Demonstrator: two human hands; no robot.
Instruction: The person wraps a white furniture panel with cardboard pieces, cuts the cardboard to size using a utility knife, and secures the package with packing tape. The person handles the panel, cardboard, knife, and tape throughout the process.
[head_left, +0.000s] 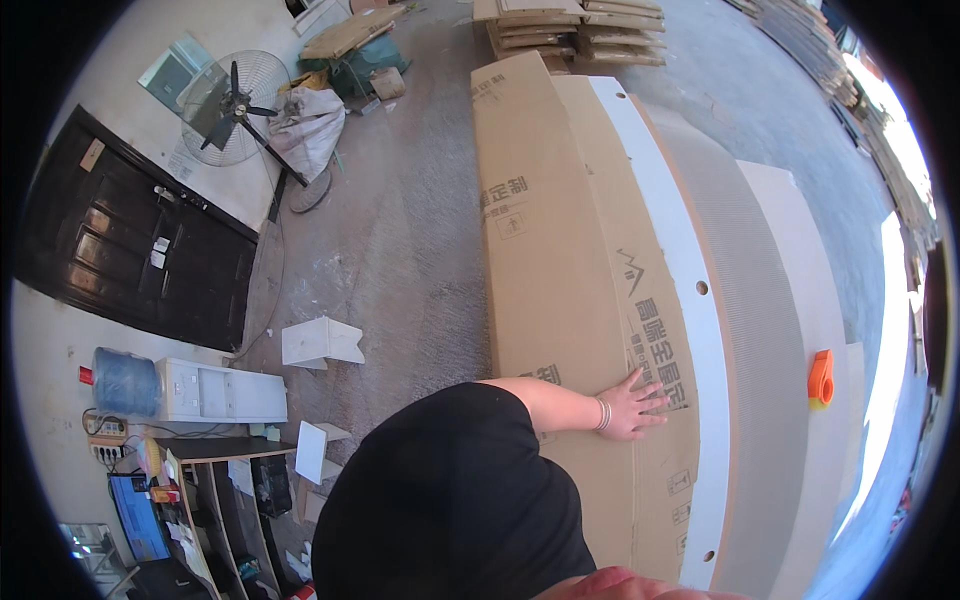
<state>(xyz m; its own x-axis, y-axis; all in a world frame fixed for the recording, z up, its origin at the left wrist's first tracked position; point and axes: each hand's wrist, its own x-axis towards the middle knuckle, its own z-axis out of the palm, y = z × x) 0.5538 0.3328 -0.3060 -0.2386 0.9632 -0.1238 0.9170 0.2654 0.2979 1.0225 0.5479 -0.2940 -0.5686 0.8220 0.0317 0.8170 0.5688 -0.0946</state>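
Note:
My left hand (634, 406) lies flat, fingers spread, on a folded flap of a long printed cardboard sheet (551, 247). A thin band circles the wrist, and a black sleeve covers the upper arm. Beside the cardboard runs a long white panel (703, 337) with round holes and an orange-brown edge. Right of it lie a grey ribbed sheet (757, 300) and a pale board (817, 292). An orange plastic tool, perhaps a tape dispenser (822, 379), rests on the pale board. Blurred skin at the bottom edge may be my right hand (637, 586); its fingers are unclear.
Stacked flat cartons (532, 30) stand beyond the work. At the left are a standing fan (238, 109), a white sack (306, 127), a dark door (139, 229), a water dispenser (221, 390) and a shelf desk (229, 448). White angled pieces (322, 341) lie on the floor.

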